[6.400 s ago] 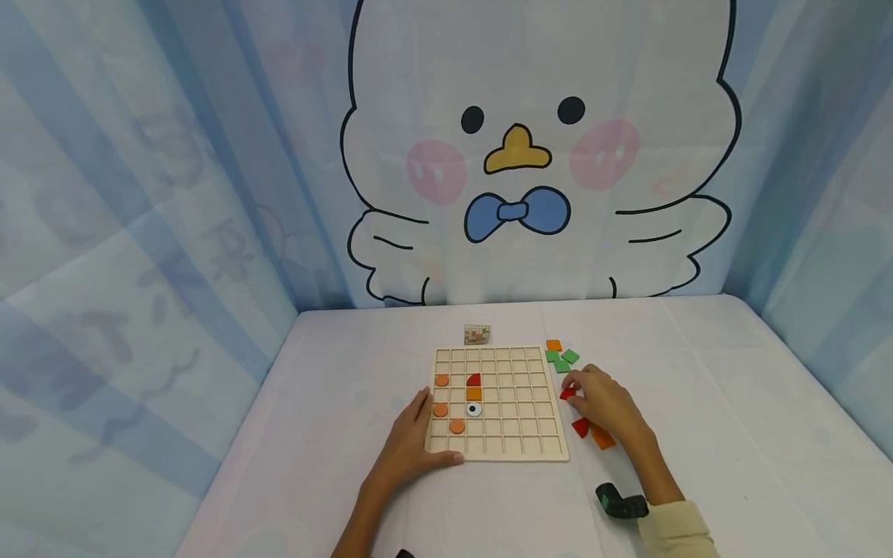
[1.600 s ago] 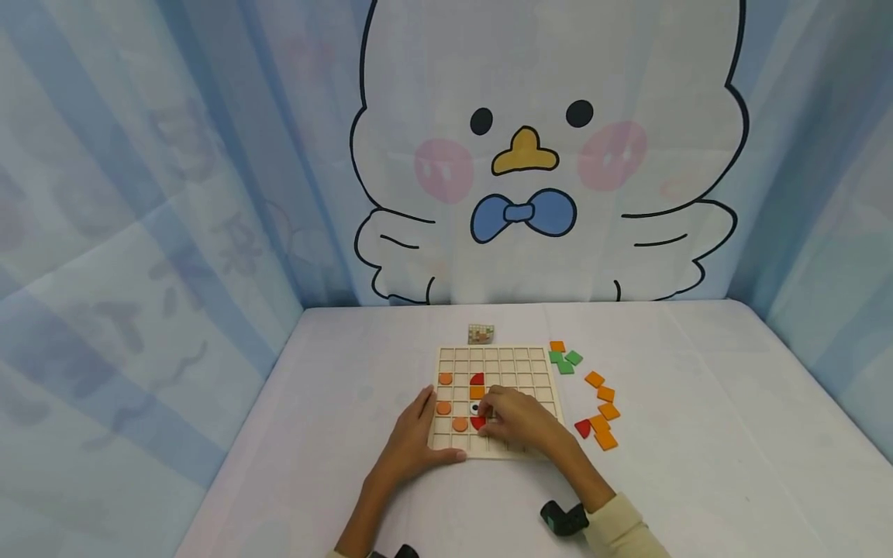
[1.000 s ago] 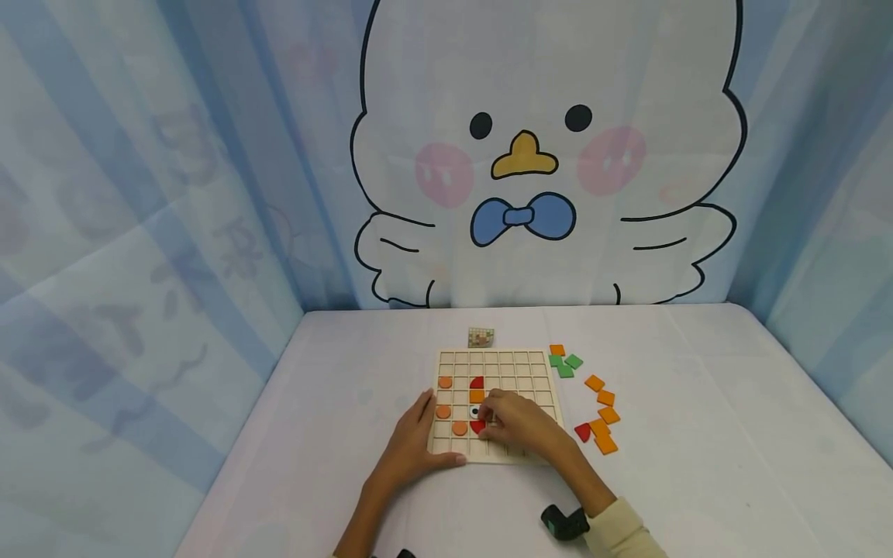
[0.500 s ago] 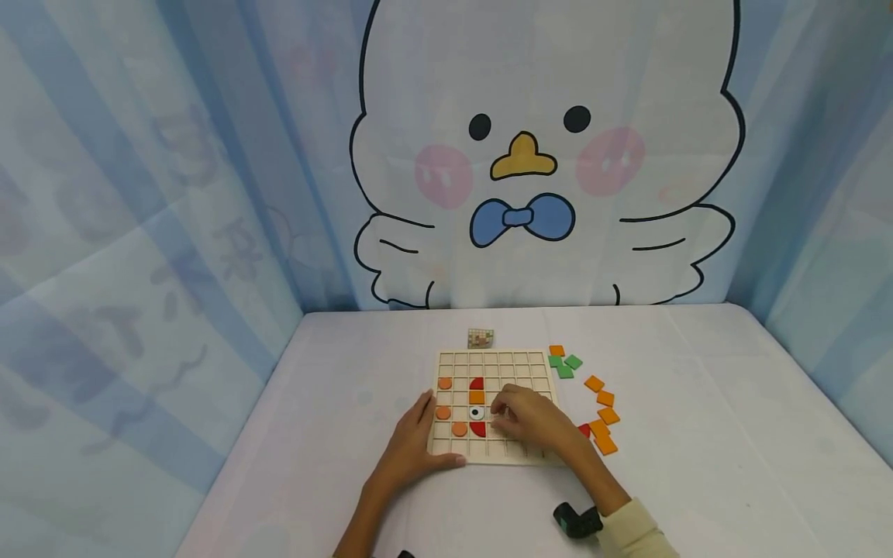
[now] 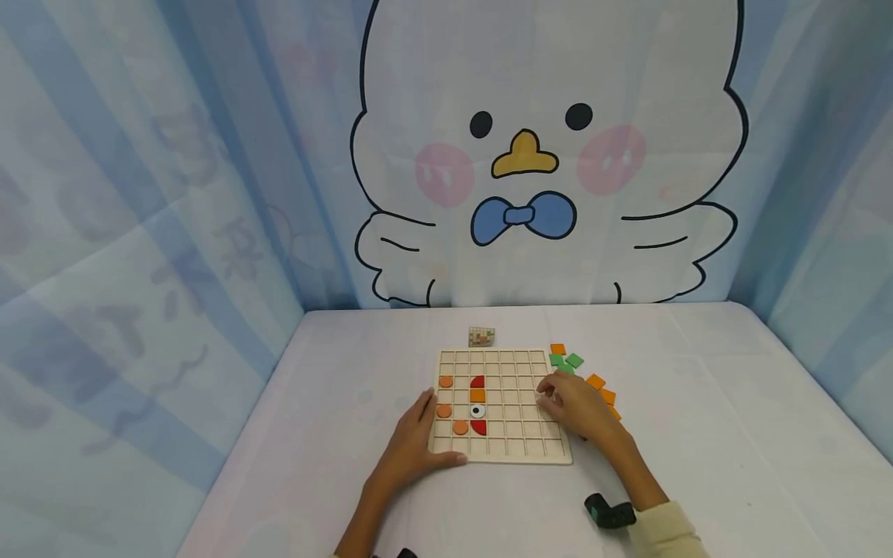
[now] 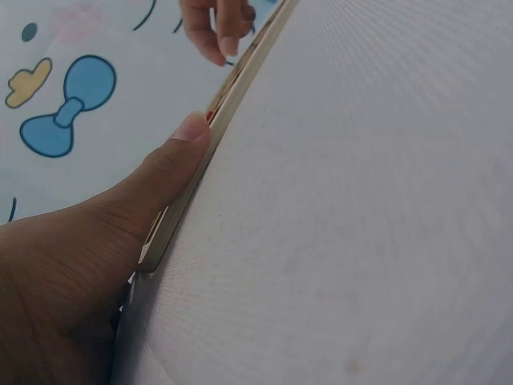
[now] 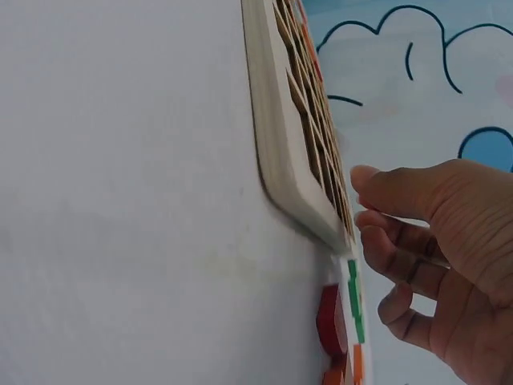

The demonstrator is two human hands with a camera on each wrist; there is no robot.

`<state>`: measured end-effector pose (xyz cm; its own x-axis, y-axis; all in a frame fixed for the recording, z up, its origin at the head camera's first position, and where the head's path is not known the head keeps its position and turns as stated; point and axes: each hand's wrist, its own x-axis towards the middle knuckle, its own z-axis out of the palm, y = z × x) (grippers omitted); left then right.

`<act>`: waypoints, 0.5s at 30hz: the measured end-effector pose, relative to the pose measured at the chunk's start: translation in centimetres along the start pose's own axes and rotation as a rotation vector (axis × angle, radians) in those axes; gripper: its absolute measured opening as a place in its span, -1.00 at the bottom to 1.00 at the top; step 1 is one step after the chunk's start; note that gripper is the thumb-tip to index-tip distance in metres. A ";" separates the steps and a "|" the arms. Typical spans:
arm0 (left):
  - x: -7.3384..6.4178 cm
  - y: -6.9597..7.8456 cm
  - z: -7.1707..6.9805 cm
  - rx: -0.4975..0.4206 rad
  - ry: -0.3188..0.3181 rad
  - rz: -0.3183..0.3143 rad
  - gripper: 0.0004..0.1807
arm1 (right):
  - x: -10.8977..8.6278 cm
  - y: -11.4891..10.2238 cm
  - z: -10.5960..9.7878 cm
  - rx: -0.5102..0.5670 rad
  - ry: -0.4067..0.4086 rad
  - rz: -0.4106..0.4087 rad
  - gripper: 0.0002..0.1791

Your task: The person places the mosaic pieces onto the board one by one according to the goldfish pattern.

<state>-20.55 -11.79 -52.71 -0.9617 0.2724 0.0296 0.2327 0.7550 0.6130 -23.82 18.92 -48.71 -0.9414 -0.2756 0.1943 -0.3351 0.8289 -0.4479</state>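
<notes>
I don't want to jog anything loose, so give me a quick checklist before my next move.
1. Board steadied: ok, your left hand rests against its left and near edges.
2. Right hand free: ok, no piece shows between thumb and fingers.
3. Nearer red piece on the board flat in its square: cannot tell; from above it looks inside the lines.
4. Green pieces in view: ok, just right of the board.
5. Loose red piece in plain sight: not ok, your right hand mostly hides it in the head view.
6. Small card readable: cannot tell, its print is too small.
</notes>
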 end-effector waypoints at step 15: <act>-0.1 0.2 -0.1 0.007 0.005 0.000 0.36 | -0.9 3.2 -2.1 -0.172 0.132 0.342 -0.56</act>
<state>-20.46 -11.73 -52.53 -0.9624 0.2697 0.0332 0.2337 0.7590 0.6077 -23.93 22.79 -48.50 -0.9808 0.0857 0.1749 0.0182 0.9343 -0.3559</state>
